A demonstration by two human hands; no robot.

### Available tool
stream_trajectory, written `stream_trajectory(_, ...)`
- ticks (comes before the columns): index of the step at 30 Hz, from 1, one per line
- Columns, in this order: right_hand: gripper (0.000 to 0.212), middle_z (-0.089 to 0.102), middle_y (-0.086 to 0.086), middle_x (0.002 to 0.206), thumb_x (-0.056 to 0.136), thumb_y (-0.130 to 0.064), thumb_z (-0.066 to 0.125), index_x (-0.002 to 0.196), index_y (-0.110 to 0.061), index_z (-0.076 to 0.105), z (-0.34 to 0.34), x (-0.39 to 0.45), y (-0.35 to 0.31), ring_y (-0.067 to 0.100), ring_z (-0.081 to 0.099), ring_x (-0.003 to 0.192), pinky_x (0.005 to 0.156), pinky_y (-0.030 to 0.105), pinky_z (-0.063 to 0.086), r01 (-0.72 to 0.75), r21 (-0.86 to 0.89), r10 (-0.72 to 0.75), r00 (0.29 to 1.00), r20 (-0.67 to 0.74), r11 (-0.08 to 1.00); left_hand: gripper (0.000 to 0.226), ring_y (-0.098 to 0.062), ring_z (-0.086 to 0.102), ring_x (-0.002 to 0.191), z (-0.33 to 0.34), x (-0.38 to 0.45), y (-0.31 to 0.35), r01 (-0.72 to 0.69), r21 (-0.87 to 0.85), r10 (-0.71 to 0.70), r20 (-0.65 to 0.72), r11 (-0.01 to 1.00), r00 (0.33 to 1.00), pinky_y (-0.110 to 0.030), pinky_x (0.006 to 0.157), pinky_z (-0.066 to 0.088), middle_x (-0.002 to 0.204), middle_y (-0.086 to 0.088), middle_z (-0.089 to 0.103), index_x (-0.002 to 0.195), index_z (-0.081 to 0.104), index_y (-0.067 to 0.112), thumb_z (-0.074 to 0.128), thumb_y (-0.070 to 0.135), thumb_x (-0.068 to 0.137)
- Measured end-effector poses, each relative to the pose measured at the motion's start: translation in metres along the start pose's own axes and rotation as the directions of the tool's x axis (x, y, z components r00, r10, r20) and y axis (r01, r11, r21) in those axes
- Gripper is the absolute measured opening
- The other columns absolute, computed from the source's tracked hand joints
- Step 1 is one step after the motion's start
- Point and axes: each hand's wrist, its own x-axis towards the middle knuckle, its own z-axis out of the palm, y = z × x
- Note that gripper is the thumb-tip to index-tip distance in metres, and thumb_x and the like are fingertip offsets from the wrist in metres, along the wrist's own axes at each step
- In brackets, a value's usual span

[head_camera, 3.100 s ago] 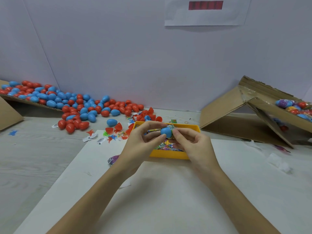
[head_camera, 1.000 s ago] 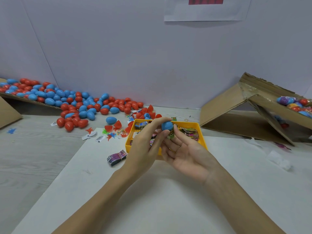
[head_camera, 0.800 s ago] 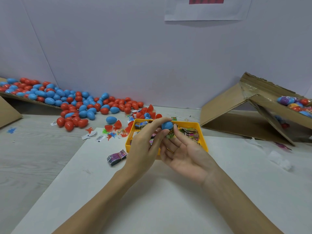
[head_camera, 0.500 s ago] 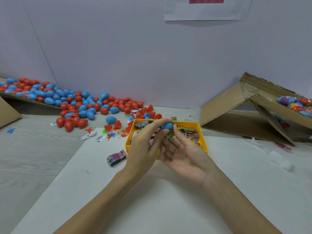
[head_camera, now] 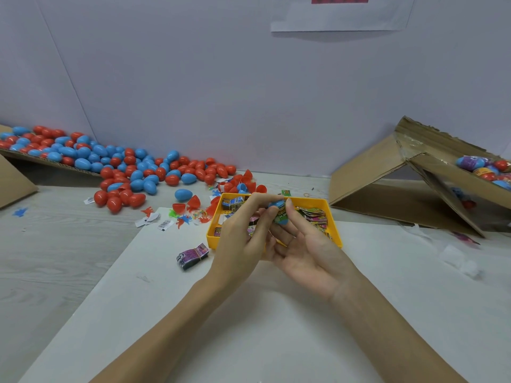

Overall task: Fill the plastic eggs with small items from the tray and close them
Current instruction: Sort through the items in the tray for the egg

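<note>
From the head view, we hold a blue egg (head_camera: 279,212) just above the yellow tray (head_camera: 333,217), with a folded green packet (head_camera: 282,217) showing at its seam. Our left hand (head_camera: 243,236) pinches the egg's top between thumb and fingertips; our right hand (head_camera: 304,244) lies palm up, fingers curled round the lower half. To close it well, we judge the packet must be tucked fully inside first, then the halves squared and pressed straight together so nothing catches in the seam.
</note>
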Motion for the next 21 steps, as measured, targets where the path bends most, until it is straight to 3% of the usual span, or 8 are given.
stream_trajectory(3, 0.035, 0.078, 0.009, 0.113, 0.091, -0.043, 0.069, 0.118, -0.021, 0.074, 0.0, -0.001, 0.001, 0.019, 0.076, 0.096, 0.072, 0.025, 0.055, 0.187, -0.281, -0.211, 0.976, -0.054, 0.941, 0.021, -0.016, 0.065, 0.111, -0.001, 0.001, 0.003, 0.087, -0.075, -0.085, 0.023, 0.993, 0.996, -0.022, 0.091, 0.052, 0.114, 0.014, 0.069, 0.122, 0.066, 0.021, 0.05, 0.018, 0.107)
stream_trajectory(6, 0.03, 0.079, 0.007, 0.097, 0.089, -0.039, 0.073, 0.117, -0.028, 0.073, -0.004, -0.002, 0.001, 0.018, 0.076, 0.08, 0.068, 0.026, 0.056, 0.365, -0.614, -0.495, 0.867, -0.05, 0.7, 0.022, -0.015, 0.066, 0.113, -0.003, 0.003, 0.001, 0.157, -0.102, -0.16, -0.021, 0.982, 0.987, -0.027, 0.092, 0.054, 0.116, 0.009, 0.07, 0.123, 0.065, 0.019, 0.049, 0.021, 0.108)
stream_trajectory(8, 0.028, 0.077, 0.008, 0.097, 0.092, -0.023, 0.076, 0.119, -0.03, 0.073, -0.007, -0.002, 0.0, 0.019, 0.077, 0.082, 0.07, 0.025, 0.059, 0.433, -0.686, -0.572, 0.82, 0.029, 0.585, 0.02, -0.015, 0.068, 0.105, -0.005, 0.005, -0.001, 0.216, -0.146, -0.223, -0.029, 0.965, 0.975, -0.028, 0.087, 0.057, 0.111, 0.003, 0.071, 0.121, 0.065, 0.017, 0.053, 0.024, 0.106)
stream_trajectory(10, 0.035, 0.076, 0.009, 0.101, 0.094, -0.009, 0.073, 0.123, -0.03, 0.072, -0.008, -0.003, 0.001, 0.019, 0.077, 0.09, 0.076, 0.026, 0.061, 0.451, -0.706, -0.562, 0.822, 0.091, 0.546, 0.018, -0.016, 0.071, 0.098, -0.007, 0.006, -0.002, 0.277, -0.217, -0.281, 0.011, 0.936, 0.96, -0.025, 0.081, 0.058, 0.104, 0.001, 0.073, 0.118, 0.066, 0.018, 0.061, 0.025, 0.102)
stream_trajectory(15, 0.037, 0.074, 0.0, 0.123, 0.105, -0.004, 0.054, 0.134, -0.024, 0.068, -0.007, -0.001, 0.002, 0.017, 0.075, 0.103, 0.083, 0.033, 0.063, 0.457, -0.667, -0.535, 0.838, 0.102, 0.588, 0.028, -0.012, 0.074, 0.099, -0.013, 0.01, -0.005, 0.361, -0.256, -0.362, 0.044, 0.897, 0.931, -0.019, 0.081, 0.058, 0.109, 0.009, 0.075, 0.119, 0.071, 0.027, 0.075, 0.026, 0.091)
stream_trajectory(18, 0.03, 0.077, 0.001, 0.114, 0.104, -0.014, 0.058, 0.13, -0.02, 0.07, -0.009, 0.001, 0.0, 0.018, 0.076, 0.101, 0.083, 0.029, 0.062, 0.448, -0.602, -0.558, 0.83, 0.005, 0.661, 0.029, -0.009, 0.073, 0.102, -0.019, 0.012, -0.006, 0.355, -0.28, -0.341, 0.097, 0.892, 0.935, -0.015, 0.08, 0.056, 0.109, 0.013, 0.076, 0.119, 0.072, 0.032, 0.076, 0.026, 0.091)
stream_trajectory(21, 0.023, 0.078, 0.008, 0.112, 0.1, -0.016, 0.061, 0.118, -0.009, 0.074, -0.011, 0.002, -0.001, 0.021, 0.076, 0.102, 0.088, 0.028, 0.061, 0.399, -0.433, -0.462, 0.885, -0.048, 0.808, 0.037, -0.015, 0.07, 0.11, -0.022, 0.013, -0.005, 0.269, -0.222, -0.241, 0.148, 0.937, 0.959, -0.023, 0.086, 0.059, 0.118, 0.008, 0.073, 0.127, 0.069, 0.029, 0.077, 0.022, 0.091)
